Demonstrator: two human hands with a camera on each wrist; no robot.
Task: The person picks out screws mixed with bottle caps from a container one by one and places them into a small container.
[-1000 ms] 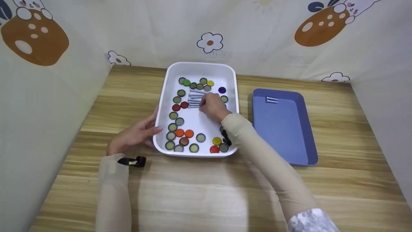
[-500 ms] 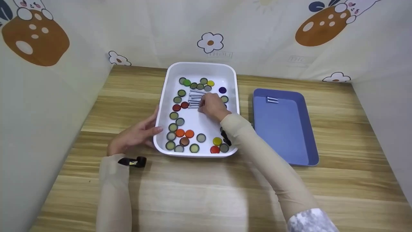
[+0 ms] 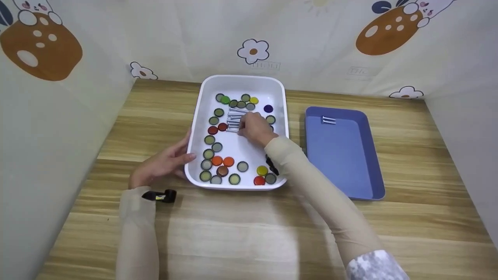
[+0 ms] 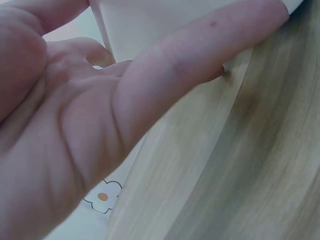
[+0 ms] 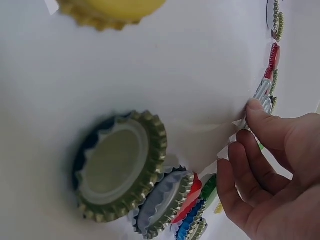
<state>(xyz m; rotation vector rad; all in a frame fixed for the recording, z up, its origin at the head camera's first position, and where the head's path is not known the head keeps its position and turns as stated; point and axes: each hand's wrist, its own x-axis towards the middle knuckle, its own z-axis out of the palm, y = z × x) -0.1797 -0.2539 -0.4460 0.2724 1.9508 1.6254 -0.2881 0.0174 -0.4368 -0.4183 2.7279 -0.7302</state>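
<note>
Pale, cloth-like wall (image 3: 186, 42), printed with brown spotted fruit shapes and outlined flowers, is standing behind a wood-grain tabletop (image 3: 233, 241). At left, the person's left hand (image 3: 165, 160), in a beige sleeve (image 3: 137, 233), is resting against the outer side of a white, round-cornered rectangular tray (image 3: 235, 187): fingers extending fairly straight, thumb lying at the rim, hand not closing round it. A small black device (image 3: 165, 196) is sitting at that wrist.

Inside the tray, round crimped metal bottle caps (image 3: 209, 154) are lying down the left side, many showing grey-green insides. Two dark red caps (image 3: 213, 130) are lying just left of the screws; an orange pair (image 3: 228, 161) is sitting nearer the front. Silver metal screws (image 3: 238, 116) are lying roughly parallel in the far half. Right hand (image 3: 256, 127) is covering their right ends, thumb and index finger pinching the nearest silver screw (image 3: 232, 131). A dark purple cap (image 3: 268, 109) is lying beyond the hand.

Far right, a shallow blue rectangular tray (image 3: 338, 155) is standing apart, two silver screws (image 3: 329, 122) lying side by side near its far left corner.
</note>
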